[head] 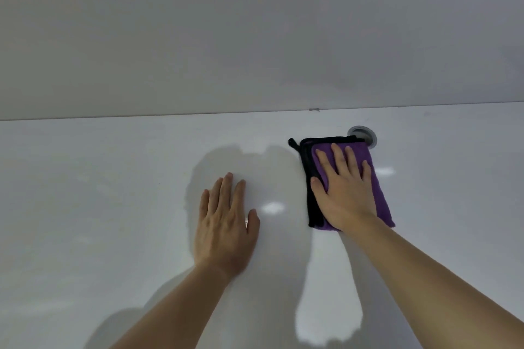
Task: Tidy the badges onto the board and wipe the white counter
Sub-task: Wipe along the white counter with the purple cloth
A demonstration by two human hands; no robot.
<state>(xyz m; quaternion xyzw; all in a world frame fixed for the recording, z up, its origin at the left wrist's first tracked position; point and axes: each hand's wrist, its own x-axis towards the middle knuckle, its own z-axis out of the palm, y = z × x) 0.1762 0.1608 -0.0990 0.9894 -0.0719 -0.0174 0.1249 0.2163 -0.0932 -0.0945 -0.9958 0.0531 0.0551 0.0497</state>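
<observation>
Nearest, the left hand [225, 224] lies flat on the white table [113, 207], fingers straight and close together, holding nothing; it seems to serve as a brace. Further out and to the right, the right hand [344, 193] presses palm-down on a folded purple cloth [381, 204] with a black edge, fingers [338, 160] spread and straight across its top, not curled round it. The cloth lies directly under that hand, its far edge just beyond the fingertips and its near right corner showing past the wrist. It looks soft, light and limp, likely to bunch or slide on the glossy surface, so flat pressure over the middle suits it better than a pinch. Beyond the cloth, a round grey fitting [364, 136] is set in the table, partly covered. No badges or board show.
</observation>
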